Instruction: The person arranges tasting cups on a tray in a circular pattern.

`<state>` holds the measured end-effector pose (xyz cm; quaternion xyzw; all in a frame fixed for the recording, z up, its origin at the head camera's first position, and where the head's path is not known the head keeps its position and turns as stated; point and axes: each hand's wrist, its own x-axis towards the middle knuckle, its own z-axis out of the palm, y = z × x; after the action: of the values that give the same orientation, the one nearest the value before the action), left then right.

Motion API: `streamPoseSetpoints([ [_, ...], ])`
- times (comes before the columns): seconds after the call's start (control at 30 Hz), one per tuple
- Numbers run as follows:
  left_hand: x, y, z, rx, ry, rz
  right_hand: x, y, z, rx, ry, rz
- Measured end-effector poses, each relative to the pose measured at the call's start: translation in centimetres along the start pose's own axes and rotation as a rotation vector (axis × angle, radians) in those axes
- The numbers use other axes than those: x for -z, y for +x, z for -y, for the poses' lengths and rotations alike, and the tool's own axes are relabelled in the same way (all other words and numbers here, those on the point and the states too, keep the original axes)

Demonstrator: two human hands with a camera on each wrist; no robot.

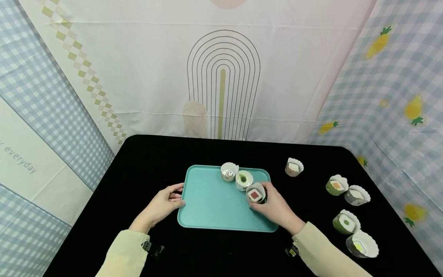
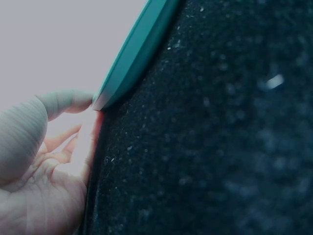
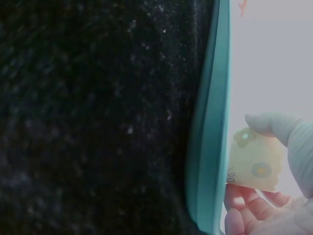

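- Holds the red-centred cup in the right grip, thumb and fingers around its sides, over the tray at its right side.
- Pinches the tray's left edge with the left grip.
- Seems midway through setting the cup down beside two cups; probably calls next for a steady release, without nudging neighbours.
- Has five more cups farther right on the bench.
- Shows the flower print from the right wrist only, the red centre from the head only; cannot tell base contact.
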<state>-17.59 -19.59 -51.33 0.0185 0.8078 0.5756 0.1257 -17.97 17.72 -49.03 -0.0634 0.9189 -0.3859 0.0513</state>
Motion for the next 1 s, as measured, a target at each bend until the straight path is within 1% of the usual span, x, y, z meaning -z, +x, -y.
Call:
streamPoseSetpoints([
  [0.07,0.0,0.0,0.0,0.006,-0.005,0.002,0.0,0.0,0.1,0.005,-0.002,-0.003],
  [0.3,0.0,-0.1,0.0,-0.012,-0.003,0.01,0.0,-0.1,0.2,-0.004,0.003,0.003],
  [0.57,-0.1,-0.1,-0.1,-0.02,-0.005,0.007,0.0,-0.1,0.2,-0.005,0.008,0.008],
  [0.67,-0.2,-0.3,-0.5,-0.02,-0.003,0.003,0.0,-0.1,0.2,-0.004,0.014,0.011],
  [0.87,-0.2,-1.3,-2.3,-0.008,0.005,0.007,0.2,-0.2,0.2,-0.018,0.017,0.015],
  [0.93,-0.2,-1.3,-2.3,-0.009,0.005,0.008,0.3,-0.2,0.2,-0.022,0.017,0.013],
  [1.0,-0.2,-1.0,-1.8,-0.015,0.005,0.006,0.4,-0.3,0.2,-0.028,0.019,0.009],
])
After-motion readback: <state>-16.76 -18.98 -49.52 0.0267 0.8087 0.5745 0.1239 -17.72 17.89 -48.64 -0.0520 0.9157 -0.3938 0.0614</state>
